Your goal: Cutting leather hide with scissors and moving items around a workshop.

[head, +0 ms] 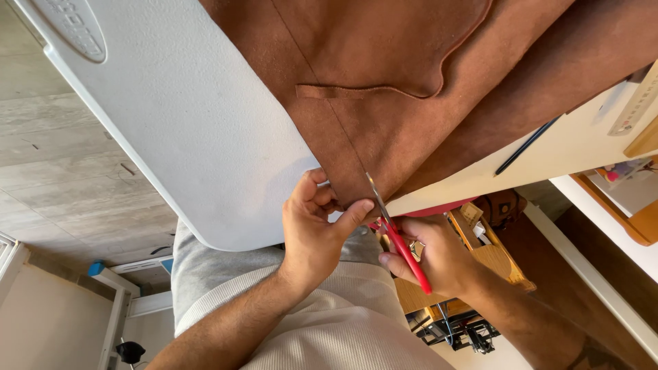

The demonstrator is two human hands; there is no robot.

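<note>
A large piece of brown suede-like fabric (384, 75) lies across a white plastic table (185, 130) and a cream surface (569, 147). My left hand (317, 229) pinches the fabric's lower corner between thumb and fingers. My right hand (439, 257) grips red-handled scissors (401, 247), whose metal blades point up into the fabric's edge right beside my left thumb. A stitched seam line and a curved flap with a narrow strip show on the fabric higher up.
A black pencil-like stick (526, 145) lies on the cream surface beside the fabric. A ruler (637, 103) sits at the right edge. Wooden furniture (493, 257) and a brown bag (504, 205) stand below the table; grey plank floor (62, 164) lies at left.
</note>
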